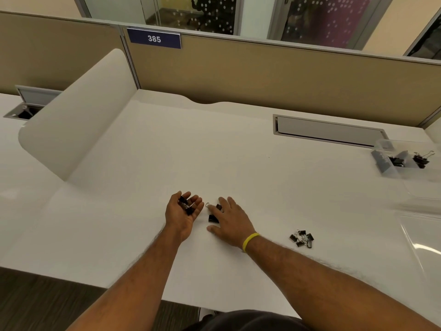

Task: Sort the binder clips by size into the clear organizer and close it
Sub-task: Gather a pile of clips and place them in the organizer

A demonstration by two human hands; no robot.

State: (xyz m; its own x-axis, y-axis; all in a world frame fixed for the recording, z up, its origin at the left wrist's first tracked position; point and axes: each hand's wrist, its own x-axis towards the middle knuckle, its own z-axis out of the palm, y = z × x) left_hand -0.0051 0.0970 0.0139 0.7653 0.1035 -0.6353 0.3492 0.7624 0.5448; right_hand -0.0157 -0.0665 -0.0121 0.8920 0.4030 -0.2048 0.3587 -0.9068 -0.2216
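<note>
My left hand (185,213) lies palm up on the white desk (274,187), its fingers curled round several black binder clips (186,205). Right beside it my right hand (231,218) lies palm down with spread fingers over two more black clips (213,218), touching them. A small heap of tiny black clips (301,238) lies further right on the desk. The clear organizer (386,167) stands at the far right edge with a few larger clips (421,160) inside. Its clear lid (420,237) lies open towards me.
A white curved divider (78,115) stands at the left. A closed grey cable hatch (329,130) is set into the desk at the back right. A tan partition wall (262,77) with a "385" sign runs along the back. The desk's front edge is near my body.
</note>
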